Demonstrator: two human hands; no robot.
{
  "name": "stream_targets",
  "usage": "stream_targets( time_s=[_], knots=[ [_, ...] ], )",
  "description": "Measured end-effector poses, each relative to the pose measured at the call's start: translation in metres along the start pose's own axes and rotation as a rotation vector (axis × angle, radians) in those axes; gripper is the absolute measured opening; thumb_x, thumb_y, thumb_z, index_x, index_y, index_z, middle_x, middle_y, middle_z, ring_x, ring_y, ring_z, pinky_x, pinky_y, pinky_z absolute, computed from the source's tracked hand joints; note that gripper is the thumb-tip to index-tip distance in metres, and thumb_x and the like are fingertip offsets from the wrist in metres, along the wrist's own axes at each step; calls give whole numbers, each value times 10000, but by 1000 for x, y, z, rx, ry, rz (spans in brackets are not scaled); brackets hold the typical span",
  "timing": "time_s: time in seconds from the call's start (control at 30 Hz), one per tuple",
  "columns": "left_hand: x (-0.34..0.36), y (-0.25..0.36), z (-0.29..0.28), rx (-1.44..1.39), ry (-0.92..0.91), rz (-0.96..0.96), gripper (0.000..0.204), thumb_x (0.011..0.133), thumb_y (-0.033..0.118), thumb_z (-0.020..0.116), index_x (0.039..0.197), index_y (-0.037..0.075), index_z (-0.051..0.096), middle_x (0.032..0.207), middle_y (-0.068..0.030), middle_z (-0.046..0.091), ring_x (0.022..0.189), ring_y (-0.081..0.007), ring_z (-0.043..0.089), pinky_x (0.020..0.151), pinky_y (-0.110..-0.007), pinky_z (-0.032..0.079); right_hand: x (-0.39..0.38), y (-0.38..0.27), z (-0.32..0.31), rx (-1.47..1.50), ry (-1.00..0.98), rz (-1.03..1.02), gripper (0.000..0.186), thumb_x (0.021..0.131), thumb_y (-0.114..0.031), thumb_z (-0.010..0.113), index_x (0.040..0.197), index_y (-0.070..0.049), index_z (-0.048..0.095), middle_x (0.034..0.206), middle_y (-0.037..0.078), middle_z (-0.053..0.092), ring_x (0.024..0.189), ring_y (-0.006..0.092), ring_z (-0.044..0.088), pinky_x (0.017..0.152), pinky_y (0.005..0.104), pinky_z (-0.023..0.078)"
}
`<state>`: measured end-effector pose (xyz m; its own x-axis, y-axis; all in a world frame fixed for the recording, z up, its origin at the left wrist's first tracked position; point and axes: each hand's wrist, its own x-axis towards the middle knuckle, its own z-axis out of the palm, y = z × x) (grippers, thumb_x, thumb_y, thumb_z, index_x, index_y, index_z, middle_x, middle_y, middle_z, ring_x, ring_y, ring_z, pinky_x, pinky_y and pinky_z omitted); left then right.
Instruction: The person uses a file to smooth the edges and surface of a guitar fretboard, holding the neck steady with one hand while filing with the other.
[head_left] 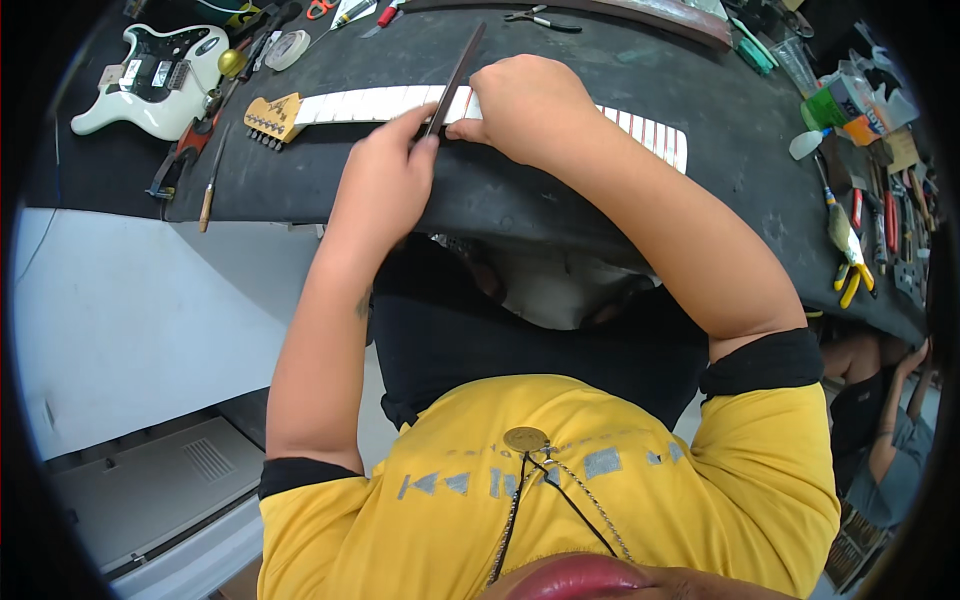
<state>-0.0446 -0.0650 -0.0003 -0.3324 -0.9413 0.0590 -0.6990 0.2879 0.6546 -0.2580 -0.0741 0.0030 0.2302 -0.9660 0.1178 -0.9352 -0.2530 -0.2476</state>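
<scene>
Dark bench mat is spread across the upper half of the frame, curved by the lens, with its front edge bowed toward the viewer.

Guitar neck is laid flat along the mat, upper centre. The headstock, in natural wood with tuners, is pointed to the upper left. The fretboard is masked in white strips between the frets and runs right, where it reappears past the right hand and ends right of centre.

White guitar body with a black pickguard is seen at the upper left corner, well apart from the neck.

Right hand is pressed down on the neck at upper centre, fingers curled over the fretboard, so the neck is pinned to the mat.

Left hand is placed just left of it and closed in a pinch on the near end of a file. The file is a thin, dark, flat bar, slanted up and to the right across the fretboard, and is touching the neck between the two hands.

Hand tools are scattered along the right edge: yellow-handled pliers and screwdrivers, with bottles above them. Pliers are at top centre. A wooden-handled tool lies at the mat's left edge, below the headstock.

A small tape roll is seen at upper left, between the body and the neck.
</scene>
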Motion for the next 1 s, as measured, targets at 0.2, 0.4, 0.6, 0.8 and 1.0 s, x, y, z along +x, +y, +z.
stream_targets(
  time_s=[0.2,0.4,0.6,0.8,1.0],
  knots=[
    [-152,-11,-13,39,13,-50,458,1097,8,649,1554,16,669,860,-219,747,659,-325,691,734,-375,586,-4,6,6,29,50,16,550,970,-551,863,950,-2,842,916,190,824,999,392,818,885,502,655],
    [-65,-4,-3,31,53,93,469,1119,46,635,1584,67,683,701,-23,604,621,-111,563,616,-310,491,-3,4,2,6,15,22,569,961,-571,862,937,-3,838,934,192,826,997,394,817,872,504,656],
    [-21,-5,-2,-29,-17,5,469,1138,120,637,1605,91,672,745,-21,615,585,-95,551,567,-323,478,0,4,4,2,26,10,552,957,-560,869,969,-8,839,938,185,829,999,393,815,896,511,646],
    [-175,-26,-19,-28,4,-29,524,1107,2,631,1628,59,649,740,-12,635,601,-80,559,602,-278,469,1,5,9,-4,12,45,563,945,-572,877,1020,-14,850,937,184,828,990,395,812,903,515,638],
    [-201,-25,-31,-138,18,-115,492,1148,40,565,1632,49,650,775,-5,665,625,-63,563,610,-256,462,-2,4,6,3,79,16,535,953,-558,879,912,-25,860,873,189,814,921,389,815,848,493,648]
  ],
)
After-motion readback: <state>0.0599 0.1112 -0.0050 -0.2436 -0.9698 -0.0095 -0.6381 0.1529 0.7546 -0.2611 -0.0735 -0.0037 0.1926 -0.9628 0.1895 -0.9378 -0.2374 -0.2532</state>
